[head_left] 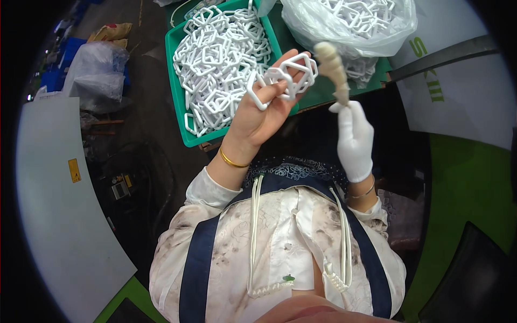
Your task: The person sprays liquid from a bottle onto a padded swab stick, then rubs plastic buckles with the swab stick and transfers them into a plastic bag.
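My left hand (257, 119) is bare, palm turned up, its thumb and fingers holding several white angular plastic loops (293, 81). They look like rounded, many-sided rings bunched together. To the right, my right hand (355, 141) wears a white knit glove. It pinches the lower end of a beige, lumpy, elongated piece (335, 69), which stands upright and is blurred; its exact kind I cannot make out. This piece is close beside the loops, with a narrow gap apparent between them.
A green bin (186, 138) heaped with similar white loops stands beyond my left hand. A clear plastic bag (301, 32) of white parts lies on the green tabletop (318, 96) at the far right. White-and-green machine panels (59, 177) flank both sides. Wrapped bundles (99, 70) lie far left.
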Tool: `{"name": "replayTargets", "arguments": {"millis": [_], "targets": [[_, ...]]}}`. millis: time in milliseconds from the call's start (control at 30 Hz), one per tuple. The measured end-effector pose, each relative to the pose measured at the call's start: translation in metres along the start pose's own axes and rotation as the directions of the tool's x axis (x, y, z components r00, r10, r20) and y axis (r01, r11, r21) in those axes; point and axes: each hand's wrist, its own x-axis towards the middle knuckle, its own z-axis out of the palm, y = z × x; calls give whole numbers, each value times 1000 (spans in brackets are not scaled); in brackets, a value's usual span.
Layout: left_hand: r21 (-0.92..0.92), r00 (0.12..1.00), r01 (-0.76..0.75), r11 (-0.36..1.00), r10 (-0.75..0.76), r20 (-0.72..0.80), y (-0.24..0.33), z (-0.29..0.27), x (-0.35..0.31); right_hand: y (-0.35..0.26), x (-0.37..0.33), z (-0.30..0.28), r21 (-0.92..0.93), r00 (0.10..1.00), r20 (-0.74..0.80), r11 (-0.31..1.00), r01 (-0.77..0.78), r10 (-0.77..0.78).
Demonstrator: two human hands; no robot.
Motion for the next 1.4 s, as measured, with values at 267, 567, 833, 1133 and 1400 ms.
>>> {"name": "replayTargets", "arguments": {"millis": [267,567,833,1133,1400], "targets": [[269,988,-151,951,153,14,15,23,11,4,3,-6,2,994,-92,998,64,-63],[705,644,-706,62,471,603,74,142,116,3,-2,-29,203,968,-244,979,-15,65],[668,724,-429,-608,211,657,86,56,161,28,-13,-38,142,951,-271,983,-116,151],[679,984,-78,-730,-165,-64,151,4,97,40,-14,-27,113,970,-186,984,-139,158],[405,930,-297,-865,-358,-83,115,-36,73,35,-13,-13,111,988,-109,989,-99,111]]}}
